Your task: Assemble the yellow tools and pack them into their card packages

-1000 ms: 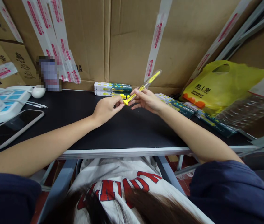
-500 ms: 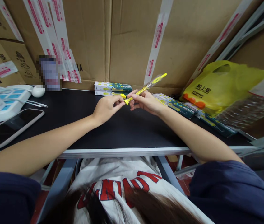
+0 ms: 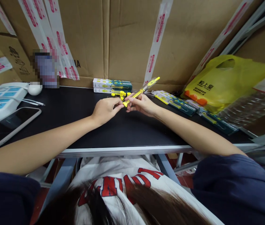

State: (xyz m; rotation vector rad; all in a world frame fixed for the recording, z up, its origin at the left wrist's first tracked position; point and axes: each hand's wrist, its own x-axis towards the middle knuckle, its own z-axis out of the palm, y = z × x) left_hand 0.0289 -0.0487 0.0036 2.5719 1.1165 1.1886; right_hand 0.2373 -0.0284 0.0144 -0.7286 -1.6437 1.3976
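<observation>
The slim yellow-and-clear tube (image 3: 142, 90) was held over the black tabletop (image 3: 123, 132), near its far side, with its long axis slanting: the flanged end pointed down and left toward the person, the narrow yellow tip up and right toward the cardboard. The right hand (image 3: 144, 105) gripped it between thumb and fingers. The left hand (image 3: 106, 109) had its fingertips drawn together at the flanged end; whether they pinched anything could not be told. Small yellow parts (image 3: 122, 94) lay just beyond.
</observation>
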